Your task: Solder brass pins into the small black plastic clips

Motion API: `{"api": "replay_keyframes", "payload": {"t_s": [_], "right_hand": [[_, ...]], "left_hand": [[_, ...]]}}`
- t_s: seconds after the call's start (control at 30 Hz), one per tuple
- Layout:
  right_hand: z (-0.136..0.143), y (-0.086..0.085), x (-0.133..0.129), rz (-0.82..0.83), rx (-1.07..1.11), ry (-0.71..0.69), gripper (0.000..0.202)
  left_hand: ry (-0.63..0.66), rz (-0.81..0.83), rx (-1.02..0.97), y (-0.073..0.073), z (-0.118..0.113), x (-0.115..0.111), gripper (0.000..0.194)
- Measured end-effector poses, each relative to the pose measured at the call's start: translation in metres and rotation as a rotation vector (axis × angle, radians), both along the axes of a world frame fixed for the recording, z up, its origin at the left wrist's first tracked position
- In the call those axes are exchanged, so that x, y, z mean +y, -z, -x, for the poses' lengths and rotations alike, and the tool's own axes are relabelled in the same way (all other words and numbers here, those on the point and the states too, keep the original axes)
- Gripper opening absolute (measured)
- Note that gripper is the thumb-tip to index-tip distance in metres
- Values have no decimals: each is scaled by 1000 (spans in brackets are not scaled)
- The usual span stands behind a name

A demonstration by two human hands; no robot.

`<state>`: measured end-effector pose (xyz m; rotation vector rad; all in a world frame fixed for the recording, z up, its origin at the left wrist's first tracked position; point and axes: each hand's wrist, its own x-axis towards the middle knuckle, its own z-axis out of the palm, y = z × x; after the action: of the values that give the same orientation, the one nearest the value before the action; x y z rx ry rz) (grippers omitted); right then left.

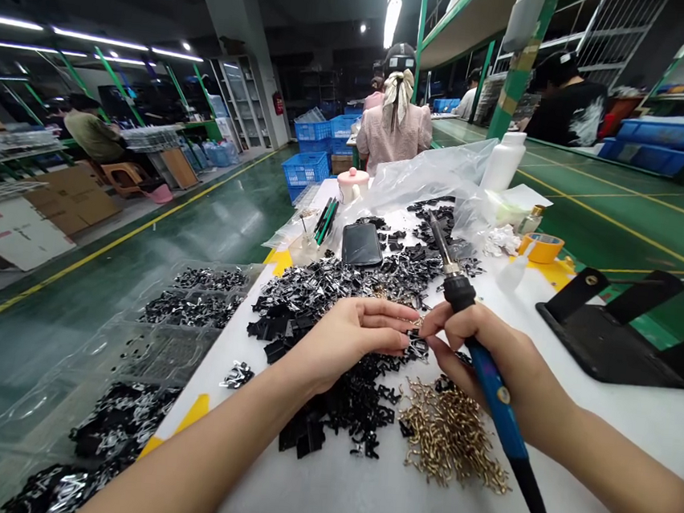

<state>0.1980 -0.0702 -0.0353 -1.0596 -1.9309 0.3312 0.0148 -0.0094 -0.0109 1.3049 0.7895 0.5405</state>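
My right hand (504, 361) is closed around a blue soldering iron (487, 383), whose metal tip points up and away. Its thumb and index finger meet close to the fingertips of my left hand (352, 334). The left fingers are stretched forward and pressed together over a heap of black and silver metal parts (339, 284); anything between the fingertips is too small to make out. Below my right hand lies a pile of small brass-coloured pins (451, 440) on the white table (318, 500).
Clear trays (166, 352) of black parts stand at the left. Beyond the heap are a phone (362, 245), a lidded cup (352, 185) and a plastic bag (428, 172). At the right are orange tape (541, 247) and a black metal stand (618, 339). A person (395, 124) sits ahead.
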Motion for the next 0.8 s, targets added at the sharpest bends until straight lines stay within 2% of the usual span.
{"api": "replay_keyframes", "payload": {"t_s": [0.1,0.17,0.5,0.8], "right_hand": [[0,1,0,111,108,-83,21],[0,1,0,116,120,-96,21],[2,-6,1,-57,88,-13,21],[3,-5,-1,-119,2,-76,27]], "left_hand": [[-14,37,-6,0,-1,0,29],[-16,59,-3,0,-1,0,29],[-5,-14,-6,-3,1,-1,25],[-58,-14,-45,-5,-1,-1,21]]}}
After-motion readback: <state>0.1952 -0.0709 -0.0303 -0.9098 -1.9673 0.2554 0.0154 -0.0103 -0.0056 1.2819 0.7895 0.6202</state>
